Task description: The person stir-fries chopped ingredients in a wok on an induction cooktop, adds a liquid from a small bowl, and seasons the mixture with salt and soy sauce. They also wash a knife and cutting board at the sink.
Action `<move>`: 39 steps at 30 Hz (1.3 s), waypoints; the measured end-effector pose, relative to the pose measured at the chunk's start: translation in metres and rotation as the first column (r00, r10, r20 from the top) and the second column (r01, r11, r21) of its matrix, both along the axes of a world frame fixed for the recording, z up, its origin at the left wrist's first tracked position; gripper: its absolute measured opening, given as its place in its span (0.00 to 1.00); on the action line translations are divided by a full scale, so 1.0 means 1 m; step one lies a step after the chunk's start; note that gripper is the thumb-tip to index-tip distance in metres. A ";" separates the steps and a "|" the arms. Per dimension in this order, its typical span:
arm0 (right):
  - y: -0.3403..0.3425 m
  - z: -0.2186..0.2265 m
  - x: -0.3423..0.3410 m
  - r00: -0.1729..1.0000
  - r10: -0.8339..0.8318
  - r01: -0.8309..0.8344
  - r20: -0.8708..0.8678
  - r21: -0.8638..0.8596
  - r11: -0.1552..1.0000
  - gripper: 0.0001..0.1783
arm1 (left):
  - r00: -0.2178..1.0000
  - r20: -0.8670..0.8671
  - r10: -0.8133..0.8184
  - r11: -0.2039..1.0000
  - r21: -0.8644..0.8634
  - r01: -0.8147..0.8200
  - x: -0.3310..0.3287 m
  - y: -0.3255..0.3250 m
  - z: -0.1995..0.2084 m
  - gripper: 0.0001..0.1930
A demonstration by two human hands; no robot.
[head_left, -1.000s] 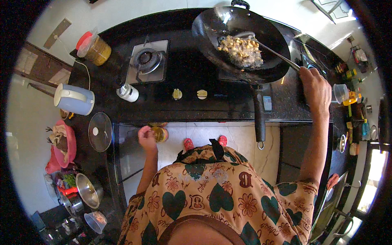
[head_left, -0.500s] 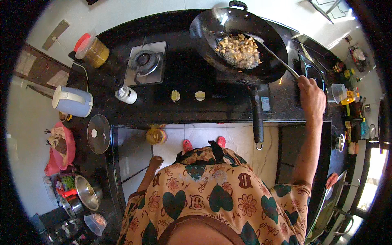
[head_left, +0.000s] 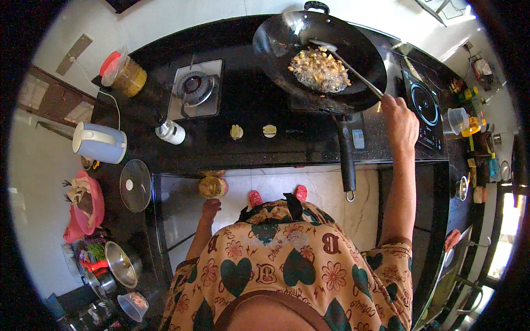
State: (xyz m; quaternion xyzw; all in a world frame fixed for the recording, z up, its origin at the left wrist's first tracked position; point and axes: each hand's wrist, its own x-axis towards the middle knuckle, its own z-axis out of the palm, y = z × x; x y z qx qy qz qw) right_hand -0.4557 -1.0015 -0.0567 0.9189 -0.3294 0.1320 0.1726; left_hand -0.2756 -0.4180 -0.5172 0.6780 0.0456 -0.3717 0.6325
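My right hand [head_left: 400,120] is closed round the handle end of a long metal spatula [head_left: 359,74]. Its head rests inside the big black wok [head_left: 270,60], at the far edge of the food. Small browned pieces of food [head_left: 317,66] lie in the wok's bottom in bubbling oil. The wok's long black handle [head_left: 346,160] points toward me past the counter edge; nobody holds it. Low at my left side, my left hand [head_left: 211,208] hangs with loosely bent fingers and nothing visible in it. It is nearest to a jar of yellowish contents [head_left: 213,186] below the counter.
Left of the wok is a bare gas burner [head_left: 193,85]. Near it stand a white-labelled bottle [head_left: 172,132], a red-lidded jar [head_left: 128,76] and a blue-grey kettle [head_left: 99,142]. A glass lid [head_left: 135,185] and steel bowl [head_left: 121,263] lie nearer. An induction cooktop [head_left: 424,107] sits right.
My right hand has moved left, and the spatula's head has shifted left and slightly farther away across the food. My left hand has moved slightly up, its fingers more bent.
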 end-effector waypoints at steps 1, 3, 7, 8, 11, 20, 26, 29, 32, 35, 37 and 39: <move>0.005 -0.002 0.000 0.999 0.035 -0.035 -0.003 -0.008 0.999 0.05 | 1.000 -0.014 0.005 0.997 0.081 -0.004 -0.006 -0.023 0.028 0.09; 0.013 0.002 -0.001 0.998 0.008 -0.007 -0.065 0.024 1.000 0.04 | 0.999 -0.017 0.045 0.992 0.122 -0.042 -0.004 -0.015 0.011 0.10; 0.016 0.005 -0.020 1.000 -0.004 0.004 -0.008 0.048 0.999 0.05 | 0.997 -0.069 0.021 0.977 0.214 -0.006 0.000 0.006 -0.044 0.10; 0.014 0.005 -0.022 1.000 0.015 -0.016 0.020 0.034 0.999 0.05 | 0.995 -0.103 -0.013 0.948 0.315 0.045 -0.003 -0.001 -0.021 0.10; 0.005 0.000 -0.005 1.000 0.000 0.000 0.020 0.040 0.999 0.05 | 0.994 -0.096 -0.046 0.862 0.499 0.088 -0.019 0.020 -0.016 0.09; 0.016 0.006 -0.011 0.998 0.061 -0.061 0.009 0.029 0.998 0.06 | 0.958 -0.269 0.097 0.942 0.337 0.000 -0.024 0.046 -0.015 0.09; 0.017 0.020 -0.020 0.982 0.180 -0.178 0.054 -0.023 0.984 0.05 | 0.918 -0.388 0.080 0.985 0.173 -0.012 -0.013 0.024 0.000 0.09; 0.021 0.022 -0.018 0.982 0.190 -0.191 -0.016 -0.037 0.981 0.05 | 0.967 -0.222 0.126 0.917 0.399 -0.028 -0.019 0.008 0.003 0.08; 0.021 0.022 -0.028 0.989 0.143 -0.144 -0.021 -0.028 0.989 0.09 | 0.979 -0.183 0.089 0.943 0.332 -0.024 -0.015 0.012 -0.004 0.08; 0.019 0.029 -0.046 0.998 0.062 -0.063 -0.010 -0.036 0.997 0.08 | 0.976 -0.218 -0.005 0.970 0.237 0.058 -0.008 0.028 -0.020 0.07; 0.013 0.031 -0.060 0.999 -0.048 0.048 -0.004 -0.018 0.999 0.10 | 0.979 -0.205 0.020 0.960 0.278 0.039 -0.012 0.022 -0.024 0.08; 0.010 0.029 -0.071 0.993 -0.105 0.107 0.047 -0.049 0.993 0.09 | 0.980 -0.195 0.049 0.945 0.327 0.018 -0.015 0.017 -0.022 0.08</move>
